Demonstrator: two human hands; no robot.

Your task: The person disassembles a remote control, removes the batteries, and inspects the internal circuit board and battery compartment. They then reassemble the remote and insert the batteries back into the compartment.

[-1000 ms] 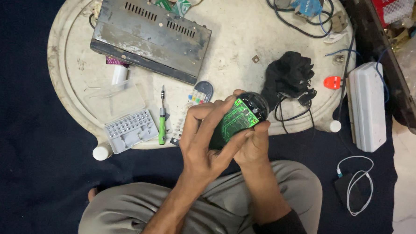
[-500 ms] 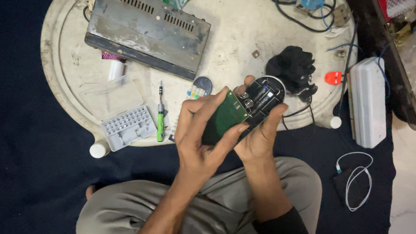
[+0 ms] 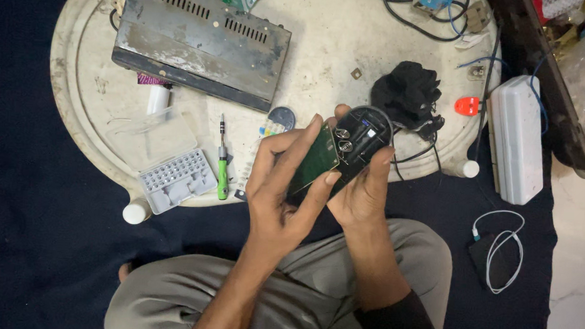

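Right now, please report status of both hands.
Left hand grips green circuit board. Right hand holds black casing. Nothing blocks them.

trousers: grey-khaki | right sleeve: black, at elbow | left forearm: bare

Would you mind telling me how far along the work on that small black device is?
Done: the black oval device shell is open, with its green circuit board lifted clear. In hand: the left hand grips the board and the right hand cradles the shell. Left: the green-handled screwdriver lies unused on the round white table.
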